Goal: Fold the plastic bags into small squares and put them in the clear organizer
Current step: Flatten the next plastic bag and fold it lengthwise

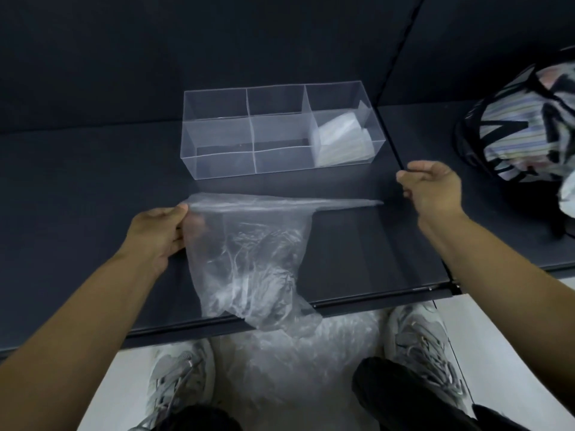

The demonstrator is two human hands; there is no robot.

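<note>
Dark matte table (93, 188) against an equally dark backdrop, seen from the head camera looking down over both forearms.

Centre, far side: clear organizer (224, 164), a rectangular box divided into six compartments in two rows of three. A stack of folded bags (342, 141), pale and squared, sits at its right end; which of the two right-hand compartments holds it cannot be told through the transparent walls. The other compartments show only the dark table through them.

Centre, near side: clear plastic bag (249, 250), just in front of the organizer and apart from it. Its upper edge is drawn into a taut, narrowing strip running rightward. The body is crumpled, lies across the table and hangs over the near edge toward the floor (513, 337).

Left hand (158, 234): thumb and fingers pinch the bag's upper left corner.

Right hand (435, 191): raised near the tapered right end of the strip, fingers curled with thumb and forefinger close together. Whether it grips the plastic cannot be told, as the strip's visible tip stops just short of the fingers. The two hands are well apart.

Far right: dark mesh basket (466, 132) holding striped fabric.

Bottom: grey shoes (177, 377) on the light floor, one on each side of the hanging bag.
</note>
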